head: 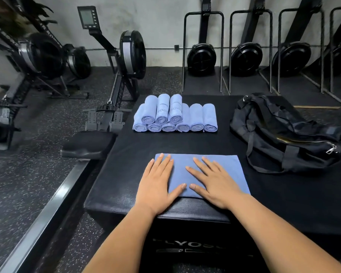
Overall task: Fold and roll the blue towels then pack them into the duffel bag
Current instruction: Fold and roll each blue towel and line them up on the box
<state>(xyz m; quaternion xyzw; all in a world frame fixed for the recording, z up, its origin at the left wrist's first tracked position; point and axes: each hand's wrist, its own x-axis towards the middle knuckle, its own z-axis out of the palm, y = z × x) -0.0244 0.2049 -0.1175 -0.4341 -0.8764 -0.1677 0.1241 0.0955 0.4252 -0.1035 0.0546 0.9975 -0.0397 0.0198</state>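
A folded blue towel (224,170) lies flat near the front edge of a black padded box (283,203). My left hand (158,184) and my right hand (215,182) both press flat on it, fingers straight and spread, thumbs nearly meeting. Several rolled blue towels (175,117) are stacked in two layers at the far side of the box. A black duffel bag (287,133) lies on the box's right side, its zipper partly open.
Rowing machines (124,56) stand on the speckled rubber floor to the left and behind. More machines are stored upright in metal racks (250,50) along the back wall. A rower seat (87,144) sits just left of the box.
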